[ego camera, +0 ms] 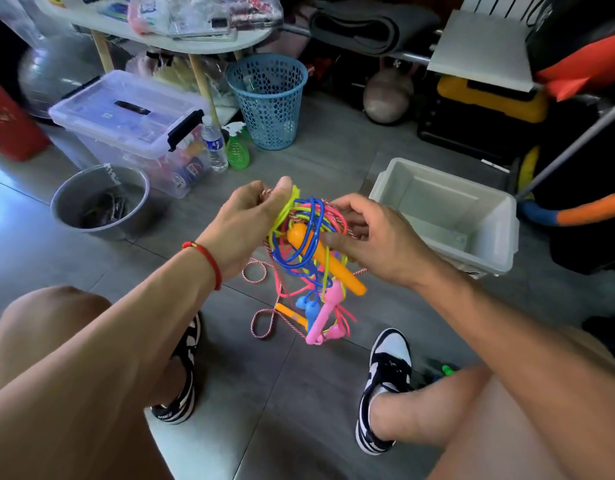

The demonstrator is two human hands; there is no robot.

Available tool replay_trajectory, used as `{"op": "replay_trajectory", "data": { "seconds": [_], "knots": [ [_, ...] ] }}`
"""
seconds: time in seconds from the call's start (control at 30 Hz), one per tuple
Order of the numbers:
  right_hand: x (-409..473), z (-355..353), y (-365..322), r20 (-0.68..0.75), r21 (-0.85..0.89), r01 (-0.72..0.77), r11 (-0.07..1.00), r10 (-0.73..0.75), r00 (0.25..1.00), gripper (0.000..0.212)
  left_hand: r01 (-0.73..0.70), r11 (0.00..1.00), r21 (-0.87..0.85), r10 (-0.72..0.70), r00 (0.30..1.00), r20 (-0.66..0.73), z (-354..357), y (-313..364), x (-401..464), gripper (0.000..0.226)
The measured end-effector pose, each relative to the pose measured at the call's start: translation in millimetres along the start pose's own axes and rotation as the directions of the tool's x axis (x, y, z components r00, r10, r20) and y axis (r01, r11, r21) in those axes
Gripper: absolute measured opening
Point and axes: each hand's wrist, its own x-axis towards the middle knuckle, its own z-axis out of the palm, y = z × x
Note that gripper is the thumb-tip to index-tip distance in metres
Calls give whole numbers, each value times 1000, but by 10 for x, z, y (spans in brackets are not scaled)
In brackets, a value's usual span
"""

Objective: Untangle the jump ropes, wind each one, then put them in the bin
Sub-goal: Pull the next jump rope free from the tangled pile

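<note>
Both hands up over the grey floor (299, 393), and the tangle of jump ropes (307, 237) hangs between them! The left hand (245, 223) pinches yellow and striped strands at the top of the knot, fingers curled tight. The right hand (371, 237) curls around the other side, fingertips on the loops beside an orange handle (325, 261). Pink and blue handles dangle below. The white bin (448, 216) sits on the floor just right of the hands.

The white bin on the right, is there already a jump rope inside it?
No, the white bin shows only its bare inside, and the tangled ropes are between the left hand and right hand.
</note>
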Motion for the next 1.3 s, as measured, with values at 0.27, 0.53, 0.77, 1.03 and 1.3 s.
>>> {"op": "replay_trajectory", "data": {
  "seconds": [0.27,0.53,0.77,1.03,1.3],
  "knots": [
    [-8,-15,-53,-26,-294,41,955,-51,998,32,-160,898,409,79,975,208,171,20,-179,68],
    [-27,-219,-2,121,-35,-96,995,99,988,14,-96,938,332,-6,956,292,31,122,-114,15],
    [-43,-216,-38,221,108,-185,977,158,962,10,-252,907,338,98,906,412,109,20,-203,53],
    [-106,-248,-68,315,415,-251,874,121,941,23,-269,928,258,149,902,405,85,11,-237,12],
    [-27,-237,104,-92,-156,-118,981,105,990,11,-217,953,212,124,918,378,114,38,-273,14]
  ]
}}
